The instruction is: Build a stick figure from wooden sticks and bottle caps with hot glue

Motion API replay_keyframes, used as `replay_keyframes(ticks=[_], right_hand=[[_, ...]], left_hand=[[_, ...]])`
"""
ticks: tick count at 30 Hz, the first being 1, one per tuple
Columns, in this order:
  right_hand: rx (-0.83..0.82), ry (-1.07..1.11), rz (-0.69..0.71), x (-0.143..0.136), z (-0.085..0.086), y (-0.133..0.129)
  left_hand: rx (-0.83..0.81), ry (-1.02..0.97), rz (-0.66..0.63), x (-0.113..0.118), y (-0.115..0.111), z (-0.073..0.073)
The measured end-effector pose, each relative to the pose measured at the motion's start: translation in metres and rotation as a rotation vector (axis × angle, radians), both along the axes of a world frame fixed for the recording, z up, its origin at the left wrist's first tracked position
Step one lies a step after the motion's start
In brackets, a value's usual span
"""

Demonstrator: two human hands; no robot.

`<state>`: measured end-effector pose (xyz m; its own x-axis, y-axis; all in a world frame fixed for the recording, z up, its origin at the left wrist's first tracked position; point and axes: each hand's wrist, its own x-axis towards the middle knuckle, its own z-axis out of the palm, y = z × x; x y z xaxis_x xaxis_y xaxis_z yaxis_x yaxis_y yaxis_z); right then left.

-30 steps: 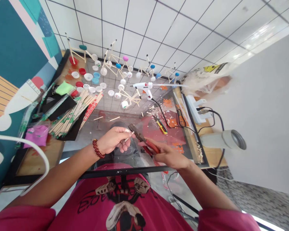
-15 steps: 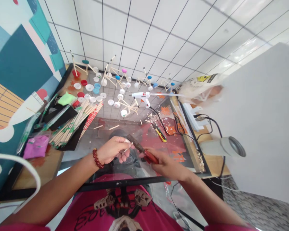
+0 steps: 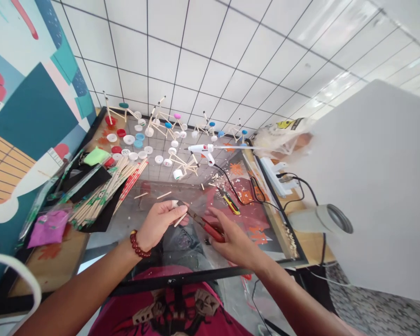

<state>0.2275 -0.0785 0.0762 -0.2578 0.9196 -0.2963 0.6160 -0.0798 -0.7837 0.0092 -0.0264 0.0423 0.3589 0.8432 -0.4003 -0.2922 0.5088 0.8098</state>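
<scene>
My left hand (image 3: 161, 225), with a dark red bead bracelet on its wrist, is closed around a short pale wooden stick (image 3: 180, 220). A small white piece (image 3: 175, 204) shows at its fingertips; I cannot make out what it is. My right hand (image 3: 233, 240) grips pliers by their red handles (image 3: 213, 231). The pliers' dark jaws reach to the left fingers and are partly hidden behind the thumb. Two cut stick pieces lie on the glass table beyond my left hand, one of them a thin stick piece (image 3: 164, 195).
Wooden sticks (image 3: 103, 193) lie at the left beside a pink packet (image 3: 49, 228). Bottle caps (image 3: 129, 139) and stick models (image 3: 185, 165) stand at the back. A white glue gun (image 3: 203, 149), a yellow-black cutter (image 3: 232, 205) and a power strip (image 3: 276, 176) are rightward.
The pliers' jaws have moved left, in among the left fingers. The stick now points down and left below the thumb. The whole view has shifted slightly.
</scene>
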Motion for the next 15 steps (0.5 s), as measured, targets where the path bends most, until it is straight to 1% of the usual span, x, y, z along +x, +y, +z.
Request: replay_keyframes(ticks=[3,5,7,10,12,15], right_hand=[[0.010,-0.124,0.110,0.002,0.005,0.009],[0.020,-0.174,0.164,0.003,0.009,0.012],[0.037,-0.196,0.160,0.003,0.012,0.013],[0.041,-0.199,0.150,0.002,0.011,0.011],[0.051,-0.216,0.166,0.002,0.008,0.010],[0.074,-0.265,0.189,0.000,0.006,0.008]], left_hand=[[0.040,0.020,0.005,-0.002,0.000,0.003],[0.067,0.034,-0.023,-0.003,0.000,0.004],[0.086,0.066,-0.109,-0.004,0.001,0.004],[0.127,0.156,-0.262,-0.003,0.001,0.001],[0.164,0.207,-0.297,-0.002,0.000,0.000],[0.194,0.247,-0.279,0.000,-0.003,-0.002]])
